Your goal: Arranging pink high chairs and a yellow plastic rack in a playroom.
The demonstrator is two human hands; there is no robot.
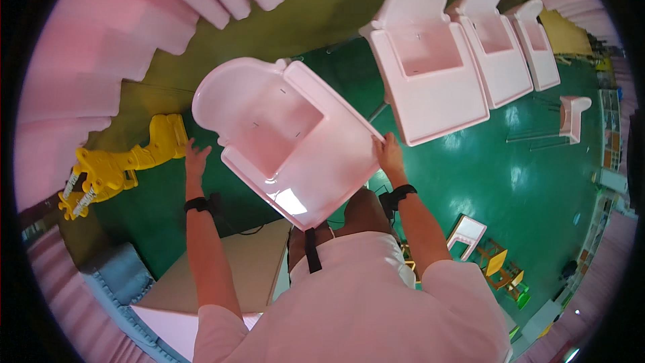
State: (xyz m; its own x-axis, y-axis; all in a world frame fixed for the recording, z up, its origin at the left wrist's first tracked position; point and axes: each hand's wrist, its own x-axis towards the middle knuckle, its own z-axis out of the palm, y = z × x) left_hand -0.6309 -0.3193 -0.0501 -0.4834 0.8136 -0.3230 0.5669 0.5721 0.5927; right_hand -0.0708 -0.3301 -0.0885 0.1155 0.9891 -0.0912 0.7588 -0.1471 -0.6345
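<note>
A pale pink high chair (349,138) stands right in front of me, turned at an angle, its seat hollow bare and its wide tray toward my body. My right hand (390,158) grips the tray's right edge, thumb on top and fingers partly hidden. To the left of the chair my left hand (196,160) is raised with its fingers apart, holding nothing. It is close to the end of a yellow giraffe-shaped plastic piece (144,154); whether they touch I cannot tell.
Three matching pink high chairs (440,117) line up at the far right, and another (571,121) lies tipped. A beige-topped table (222,262) and blue padded seat (121,275) are at left. Small wooden chairs (497,260) and a white-pink tray (468,232) lie lower right. Pink curtains hang around.
</note>
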